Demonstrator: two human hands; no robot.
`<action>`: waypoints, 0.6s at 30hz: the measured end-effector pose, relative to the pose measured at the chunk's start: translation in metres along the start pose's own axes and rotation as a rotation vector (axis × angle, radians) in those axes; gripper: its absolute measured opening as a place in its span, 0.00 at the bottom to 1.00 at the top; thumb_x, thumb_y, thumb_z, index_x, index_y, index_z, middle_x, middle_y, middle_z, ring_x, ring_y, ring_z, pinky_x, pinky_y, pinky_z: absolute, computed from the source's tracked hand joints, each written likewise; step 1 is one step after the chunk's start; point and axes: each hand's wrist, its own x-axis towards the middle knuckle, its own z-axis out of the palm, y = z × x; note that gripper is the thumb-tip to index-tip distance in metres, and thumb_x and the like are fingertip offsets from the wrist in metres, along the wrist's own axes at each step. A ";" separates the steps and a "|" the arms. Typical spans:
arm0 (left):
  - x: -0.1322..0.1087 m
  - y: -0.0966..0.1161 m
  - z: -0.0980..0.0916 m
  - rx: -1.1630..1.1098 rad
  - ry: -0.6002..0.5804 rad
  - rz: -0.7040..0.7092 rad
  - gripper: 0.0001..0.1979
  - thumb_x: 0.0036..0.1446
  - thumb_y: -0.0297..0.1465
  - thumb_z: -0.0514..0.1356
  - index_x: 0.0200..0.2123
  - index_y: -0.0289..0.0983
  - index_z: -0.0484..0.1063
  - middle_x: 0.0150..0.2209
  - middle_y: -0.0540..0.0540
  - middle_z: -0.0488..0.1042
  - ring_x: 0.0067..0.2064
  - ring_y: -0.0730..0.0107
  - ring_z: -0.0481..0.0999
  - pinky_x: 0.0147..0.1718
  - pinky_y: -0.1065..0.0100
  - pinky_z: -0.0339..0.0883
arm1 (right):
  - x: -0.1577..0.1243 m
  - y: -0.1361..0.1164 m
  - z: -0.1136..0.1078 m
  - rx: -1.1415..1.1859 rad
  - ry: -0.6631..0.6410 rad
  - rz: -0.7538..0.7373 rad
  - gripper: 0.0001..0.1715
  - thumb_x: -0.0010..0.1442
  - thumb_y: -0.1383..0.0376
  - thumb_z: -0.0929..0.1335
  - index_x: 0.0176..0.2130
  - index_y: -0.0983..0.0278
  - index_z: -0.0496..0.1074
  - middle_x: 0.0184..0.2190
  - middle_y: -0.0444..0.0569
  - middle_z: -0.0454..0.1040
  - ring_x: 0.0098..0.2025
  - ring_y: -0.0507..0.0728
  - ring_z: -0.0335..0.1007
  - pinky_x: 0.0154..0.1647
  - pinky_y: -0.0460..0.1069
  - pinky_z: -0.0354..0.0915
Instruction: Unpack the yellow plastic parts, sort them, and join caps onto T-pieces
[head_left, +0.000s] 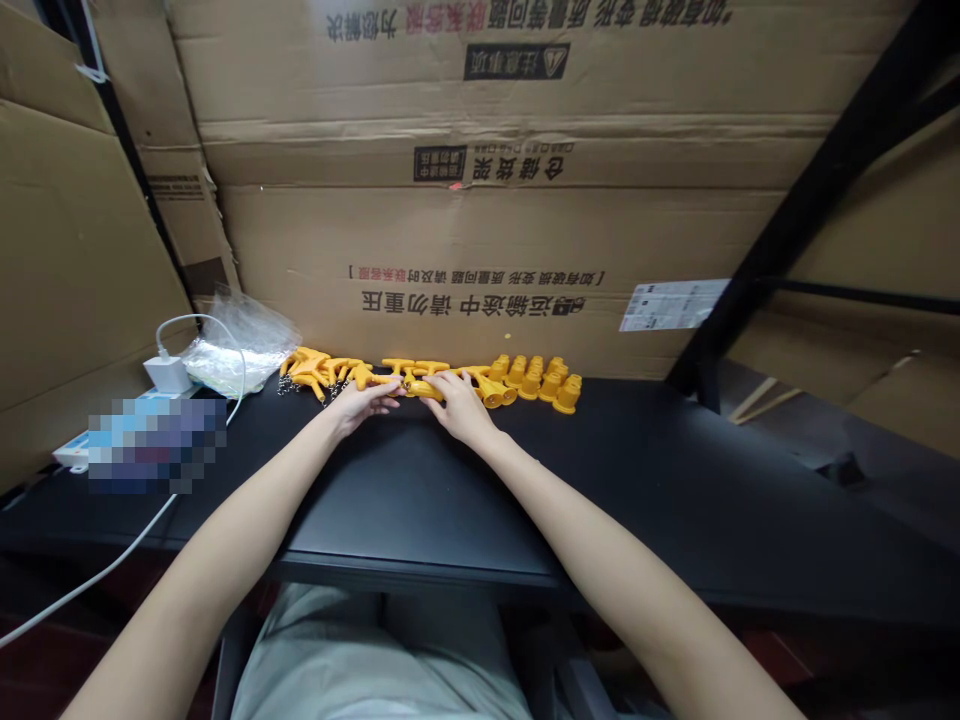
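Both hands are close together at the back middle of the black table. My left hand (361, 407) is closed on a yellow handle (363, 377), with its fingertips near a small metal part. Just to the right, my right hand (459, 405) grips a yellow piece (423, 389); the two held pieces meet or nearly meet between the hands. Yellow handles with metal chains (307, 371) lie left of my left hand. Behind the hands are more yellow T-shaped handles (397, 366). Several yellow cup-shaped parts (567, 394) stand in a cluster to the right.
Cardboard (480, 230) walls off the back. At the left are clear plastic bags (238, 345), a white charger (168, 374) with a cable, and a blurred item (154, 445). The black table (427, 500) ends at a front edge above my lap. A dark metal post (787, 190) slants at right.
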 end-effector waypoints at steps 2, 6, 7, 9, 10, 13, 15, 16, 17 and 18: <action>-0.001 0.000 0.001 -0.001 -0.014 -0.014 0.17 0.43 0.31 0.71 0.39 0.34 0.77 0.34 0.43 0.80 0.28 0.75 0.76 0.29 0.73 0.69 | 0.000 -0.001 0.000 0.007 0.001 0.005 0.17 0.61 0.65 0.65 0.50 0.63 0.71 0.47 0.56 0.73 0.52 0.63 0.68 0.60 0.66 0.51; -0.001 0.001 0.002 0.003 -0.014 -0.039 0.16 0.43 0.32 0.72 0.37 0.34 0.77 0.36 0.43 0.80 0.29 0.75 0.76 0.31 0.72 0.68 | 0.001 -0.002 -0.001 0.035 0.016 0.013 0.16 0.61 0.65 0.65 0.49 0.63 0.71 0.47 0.55 0.74 0.51 0.63 0.68 0.61 0.65 0.51; -0.001 0.002 0.002 0.008 -0.009 -0.051 0.16 0.42 0.32 0.72 0.36 0.34 0.77 0.37 0.42 0.79 0.30 0.74 0.77 0.31 0.72 0.68 | 0.001 -0.002 -0.002 0.042 0.022 0.017 0.16 0.61 0.65 0.64 0.49 0.63 0.71 0.47 0.55 0.74 0.51 0.62 0.68 0.60 0.65 0.51; -0.002 0.003 0.001 0.018 0.000 -0.068 0.16 0.41 0.32 0.72 0.36 0.34 0.77 0.39 0.42 0.79 0.32 0.73 0.77 0.31 0.72 0.68 | 0.001 -0.001 -0.002 0.050 0.031 0.028 0.16 0.61 0.65 0.64 0.49 0.63 0.71 0.46 0.55 0.74 0.50 0.62 0.68 0.60 0.64 0.52; -0.002 0.003 0.000 0.022 0.003 -0.070 0.17 0.41 0.32 0.72 0.36 0.34 0.77 0.40 0.41 0.79 0.32 0.73 0.77 0.31 0.71 0.68 | 0.001 0.000 -0.003 0.053 0.035 0.033 0.15 0.61 0.66 0.64 0.48 0.63 0.71 0.46 0.55 0.74 0.50 0.62 0.68 0.60 0.64 0.53; -0.002 0.005 -0.001 0.017 0.007 -0.049 0.19 0.42 0.36 0.72 0.38 0.35 0.76 0.43 0.41 0.78 0.33 0.72 0.77 0.31 0.71 0.68 | 0.001 0.001 -0.004 0.054 0.034 0.040 0.16 0.61 0.66 0.63 0.49 0.63 0.71 0.46 0.55 0.73 0.50 0.62 0.68 0.59 0.64 0.53; -0.001 0.007 -0.002 0.001 0.007 -0.043 0.20 0.45 0.41 0.69 0.38 0.35 0.75 0.44 0.41 0.77 0.33 0.73 0.76 0.30 0.72 0.67 | 0.001 0.002 -0.004 0.051 0.032 0.044 0.16 0.61 0.66 0.63 0.49 0.63 0.71 0.46 0.56 0.73 0.50 0.62 0.68 0.59 0.64 0.53; -0.001 0.008 -0.003 -0.009 0.005 -0.048 0.21 0.48 0.45 0.67 0.37 0.35 0.75 0.44 0.40 0.77 0.32 0.73 0.76 0.29 0.72 0.67 | 0.001 0.003 -0.004 0.049 0.032 0.047 0.16 0.61 0.67 0.63 0.49 0.63 0.71 0.46 0.56 0.73 0.50 0.63 0.68 0.59 0.64 0.53; 0.000 0.009 -0.003 -0.021 0.001 -0.059 0.22 0.51 0.49 0.63 0.36 0.34 0.75 0.44 0.40 0.77 0.31 0.73 0.76 0.28 0.73 0.66 | 0.001 0.003 -0.004 0.047 0.034 0.050 0.17 0.61 0.67 0.63 0.49 0.63 0.71 0.46 0.56 0.73 0.50 0.63 0.68 0.59 0.64 0.53; 0.001 0.010 -0.003 -0.034 -0.008 -0.072 0.25 0.53 0.52 0.59 0.35 0.34 0.74 0.43 0.40 0.77 0.30 0.74 0.75 0.26 0.72 0.66 | 0.001 0.003 -0.004 0.046 0.035 0.053 0.17 0.61 0.67 0.63 0.49 0.63 0.71 0.46 0.56 0.73 0.50 0.63 0.67 0.59 0.65 0.53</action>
